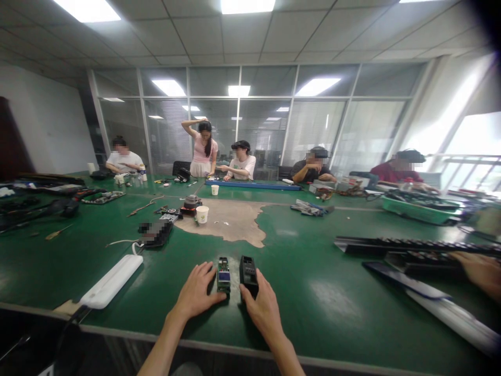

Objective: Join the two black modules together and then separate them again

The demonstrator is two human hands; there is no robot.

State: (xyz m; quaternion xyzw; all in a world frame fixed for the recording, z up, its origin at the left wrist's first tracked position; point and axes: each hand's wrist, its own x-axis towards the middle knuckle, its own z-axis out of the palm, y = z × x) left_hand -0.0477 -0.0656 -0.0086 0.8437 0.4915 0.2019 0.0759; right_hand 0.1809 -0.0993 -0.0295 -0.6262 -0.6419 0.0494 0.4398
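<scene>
My left hand (197, 293) rests on the table just left of a narrow green circuit board (223, 278) with a small blue-grey display. Its fingers are spread, and the thumb reaches the board's near end, seemingly touching it. Beside the board, a small gap to the right, stands a black plastic housing (248, 271) with cut-outs in its face. My right hand (263, 307) has it between thumb and fingers, thumb on the left side and fingers along the right. The undersides of both parts are hidden.
A white power strip (113, 281) lies to the left, near a black device (156, 232). Paper cups (202, 214) stand farther back. Long black metal rails (410, 245), a co-worker's hand (481, 271) and a green basket (420, 209) are at right. Several people sit or stand across the table.
</scene>
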